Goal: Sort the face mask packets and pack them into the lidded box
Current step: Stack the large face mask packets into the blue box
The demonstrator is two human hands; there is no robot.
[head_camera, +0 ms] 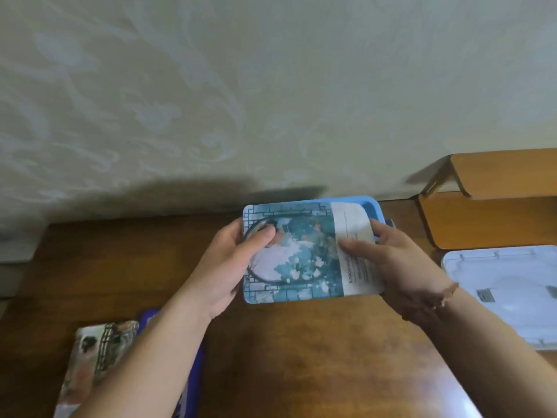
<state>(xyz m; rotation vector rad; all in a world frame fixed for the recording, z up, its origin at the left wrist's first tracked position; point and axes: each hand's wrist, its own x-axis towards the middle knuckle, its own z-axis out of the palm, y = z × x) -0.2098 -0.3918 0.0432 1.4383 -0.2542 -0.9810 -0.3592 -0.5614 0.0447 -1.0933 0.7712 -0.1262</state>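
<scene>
Both hands held the blue face mask packet (294,254) flat over the blue box (372,206) at the back of the tabletop (301,357) — left hand (229,263) in a pinching grip on one short edge, right hand (388,260) on the other. The risk: a slack packet catching the rim and buckling, or the white lid (506,291) — lying well apart to the right — being forgotten
</scene>
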